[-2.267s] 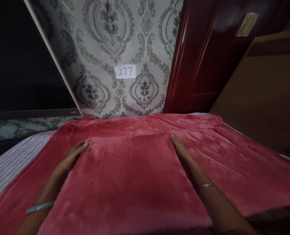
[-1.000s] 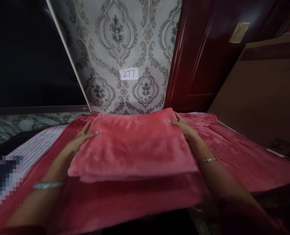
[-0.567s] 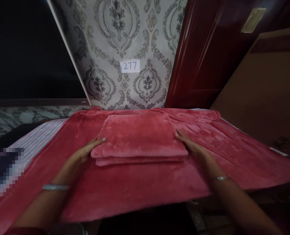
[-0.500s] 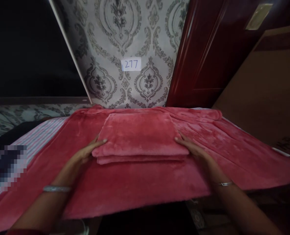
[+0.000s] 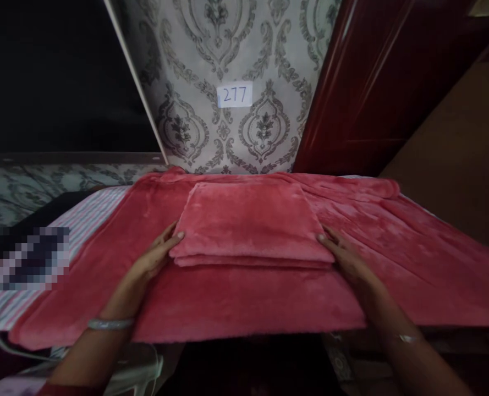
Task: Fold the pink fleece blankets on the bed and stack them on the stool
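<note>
A thick, plush red blanket (image 5: 244,217), folded into a layered rectangle, sits at the middle of a larger spread of the same red plush cloth (image 5: 244,305). My left hand (image 5: 159,254) grips its left side near the front corner, thumb at the top edge and fingers along the side. At the opposite side, my right hand (image 5: 347,257) holds the right edge the same way, its thumb against the upper layer. The folded layers show as stacked edges along the front. Part of each hand's fingers is hidden behind the blanket's sides.
Striped cloth (image 5: 89,217) shows under the red spread at left, near a pixelated patch. A dark screen (image 5: 62,77) stands at back left. Behind are patterned wallpaper with a paper label (image 5: 235,94) reading 277, and a dark red wooden panel (image 5: 351,110). The spread's front edge overhangs.
The view has shifted, so the scene sits further right and slightly higher. The folded blanket's front layers line up more evenly. Both hands stay at its sides.
</note>
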The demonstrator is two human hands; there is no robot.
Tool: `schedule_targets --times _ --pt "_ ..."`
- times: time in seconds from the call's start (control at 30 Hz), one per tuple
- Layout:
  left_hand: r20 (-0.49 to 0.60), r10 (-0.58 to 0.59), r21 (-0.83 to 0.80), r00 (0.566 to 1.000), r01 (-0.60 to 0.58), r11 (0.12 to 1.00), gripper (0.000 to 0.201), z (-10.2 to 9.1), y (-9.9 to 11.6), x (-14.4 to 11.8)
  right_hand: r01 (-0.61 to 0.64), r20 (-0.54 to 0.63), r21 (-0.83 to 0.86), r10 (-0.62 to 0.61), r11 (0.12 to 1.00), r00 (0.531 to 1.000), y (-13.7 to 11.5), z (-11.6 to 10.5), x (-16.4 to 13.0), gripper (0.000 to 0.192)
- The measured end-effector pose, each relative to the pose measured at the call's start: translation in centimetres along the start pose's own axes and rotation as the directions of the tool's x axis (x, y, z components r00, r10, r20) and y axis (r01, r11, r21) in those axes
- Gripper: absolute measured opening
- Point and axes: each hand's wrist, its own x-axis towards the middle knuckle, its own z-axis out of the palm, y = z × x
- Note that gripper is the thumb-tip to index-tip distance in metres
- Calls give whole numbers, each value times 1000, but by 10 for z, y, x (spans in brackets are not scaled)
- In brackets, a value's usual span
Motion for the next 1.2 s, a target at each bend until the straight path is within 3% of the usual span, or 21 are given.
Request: schedule_targets --times 0.13,0.27,0.43,0.67,0.83,0.97,1.1,1.2 --pt "-221 108 40 969 -102 994 77 -10 -12 -32 -80 -167 -105 62 991 984 5 -5 -25 63" --pt "-248 204 164 947 -166 972 50 -6 -27 -59 -76 -284 -71 53 995 957 7 3 -48 56" --pt "-278 365 295 888 -283 912 40 9 -46 -64 -61 -376 -42 40 997 926 -3 22 -66 53" --pt "-270 464 382 844 -348 856 24 12 -58 -62 -66 -351 65 85 996 933 -3 23 -72 67" --pt "-288 461 369 839 -347 862 27 13 -60 -64 -155 -342 -36 134 987 930 -1 21 -71 79" --pt "-274 438 379 856 -322 868 27 14 -63 -64 -173 -363 -89 130 981 923 -4 22 -71 70" --pt "-306 442 365 843 -325 873 29 16 -65 -66 -131 -347 -81 95 988 933 -7 24 -71 56" --pt "-320 445 359 836 -328 874 28 17 -63 -67 -134 -336 -82 99 988 937 -10 25 -71 56"
